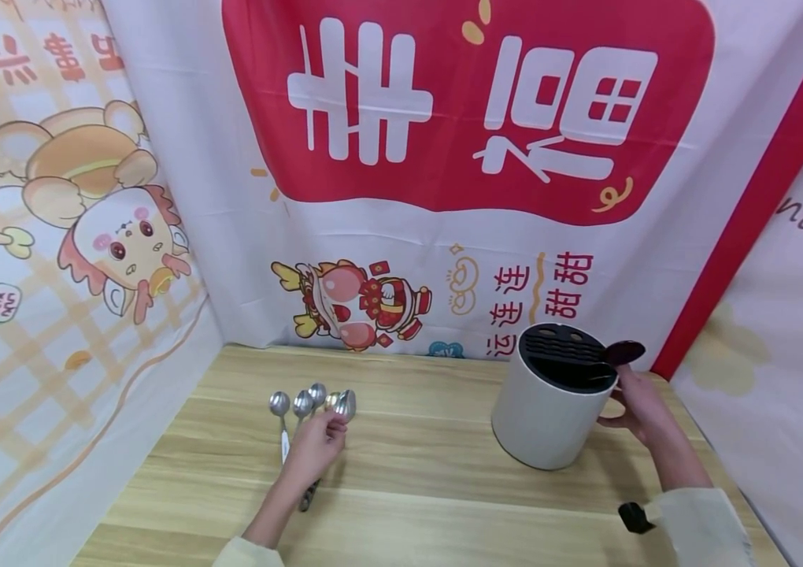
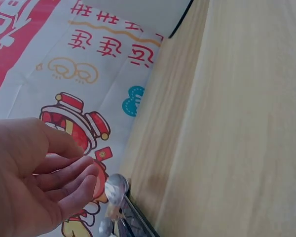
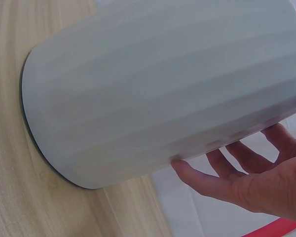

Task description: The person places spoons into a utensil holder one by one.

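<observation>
A white cylindrical utensil holder (image 1: 550, 409) with a black slotted top stands on the wooden table (image 1: 430, 488). My right hand (image 1: 634, 402) lies against its right side, and in the right wrist view my fingers (image 3: 212, 180) are straight on the white wall (image 3: 158, 84). A dark oval piece (image 1: 624, 351) sticks out at the holder's rim above that hand. Several metal spoons (image 1: 302, 403) lie side by side on the left. My left hand (image 1: 331, 429) hovers over their handles, fingers (image 2: 69, 180) relaxed, tips close to one spoon bowl (image 2: 117, 188).
Printed cloth banners (image 1: 444, 197) wall in the table at the back, left and right. A dark handle (image 1: 308, 496) pokes out from under my left hand. A black wrist camera (image 1: 634, 517) sits on my right sleeve.
</observation>
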`<state>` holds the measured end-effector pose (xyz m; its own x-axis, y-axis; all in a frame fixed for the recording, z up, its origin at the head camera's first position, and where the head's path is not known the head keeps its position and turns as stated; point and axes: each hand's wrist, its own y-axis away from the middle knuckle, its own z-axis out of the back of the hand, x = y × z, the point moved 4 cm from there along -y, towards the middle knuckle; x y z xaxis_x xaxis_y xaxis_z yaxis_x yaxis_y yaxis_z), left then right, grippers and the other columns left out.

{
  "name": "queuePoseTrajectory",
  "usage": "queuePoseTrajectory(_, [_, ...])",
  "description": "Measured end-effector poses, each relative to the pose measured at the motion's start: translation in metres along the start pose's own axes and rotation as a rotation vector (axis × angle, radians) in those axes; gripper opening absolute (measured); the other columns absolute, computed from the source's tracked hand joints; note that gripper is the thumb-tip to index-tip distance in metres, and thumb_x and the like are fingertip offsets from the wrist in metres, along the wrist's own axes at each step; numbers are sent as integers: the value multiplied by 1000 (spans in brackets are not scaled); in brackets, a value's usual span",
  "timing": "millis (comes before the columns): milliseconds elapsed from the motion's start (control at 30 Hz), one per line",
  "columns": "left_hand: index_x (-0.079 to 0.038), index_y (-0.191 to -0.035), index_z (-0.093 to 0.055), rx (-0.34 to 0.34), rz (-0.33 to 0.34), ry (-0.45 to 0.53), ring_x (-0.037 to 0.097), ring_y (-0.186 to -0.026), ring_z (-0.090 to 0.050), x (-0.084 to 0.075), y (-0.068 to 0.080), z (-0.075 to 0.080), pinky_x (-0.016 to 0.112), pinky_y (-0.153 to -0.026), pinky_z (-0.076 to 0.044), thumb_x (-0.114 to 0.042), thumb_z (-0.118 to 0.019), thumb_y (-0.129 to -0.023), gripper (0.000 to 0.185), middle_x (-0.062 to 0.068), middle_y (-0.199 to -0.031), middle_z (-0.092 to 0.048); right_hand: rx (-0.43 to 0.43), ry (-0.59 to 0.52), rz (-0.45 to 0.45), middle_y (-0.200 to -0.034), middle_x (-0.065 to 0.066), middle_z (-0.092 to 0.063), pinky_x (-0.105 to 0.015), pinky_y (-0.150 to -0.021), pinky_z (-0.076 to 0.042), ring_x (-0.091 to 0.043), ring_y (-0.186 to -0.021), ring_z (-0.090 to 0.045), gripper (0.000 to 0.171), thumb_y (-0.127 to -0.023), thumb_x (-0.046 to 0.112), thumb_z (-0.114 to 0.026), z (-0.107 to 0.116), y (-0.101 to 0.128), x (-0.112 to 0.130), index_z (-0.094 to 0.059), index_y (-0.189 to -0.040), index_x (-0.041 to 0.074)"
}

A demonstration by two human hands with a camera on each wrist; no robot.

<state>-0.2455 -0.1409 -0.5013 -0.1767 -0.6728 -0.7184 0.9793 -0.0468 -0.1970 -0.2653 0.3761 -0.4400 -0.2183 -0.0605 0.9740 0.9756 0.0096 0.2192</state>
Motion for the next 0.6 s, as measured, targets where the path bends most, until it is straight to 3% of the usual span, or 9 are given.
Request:
queuePoseTrajectory(333, [2, -98, -67, -26, -17, -217, 15, -70, -55, 15, 10, 0, 23, -56, -48, 5, -72, -76, 22, 10, -87, -66, 0, -11, -9, -95, 24, -61, -50, -82, -56, 0, -98, -53, 33, -100, 62, -38, -1, 1, 1, -63, -96, 41])
queuePoseTrajectory(600, [3, -89, -65, -46, -46, -399, 20, -71, -56, 28, 11, -9, 31, -59, -52, 1, -75, -76, 16, 11, -80, -60, -5, -14, -17, -95, 23, -61, -49, -82, -56, -1, -97, -52, 32, -99, 62, -39, -2, 2, 1, -63, -95, 41])
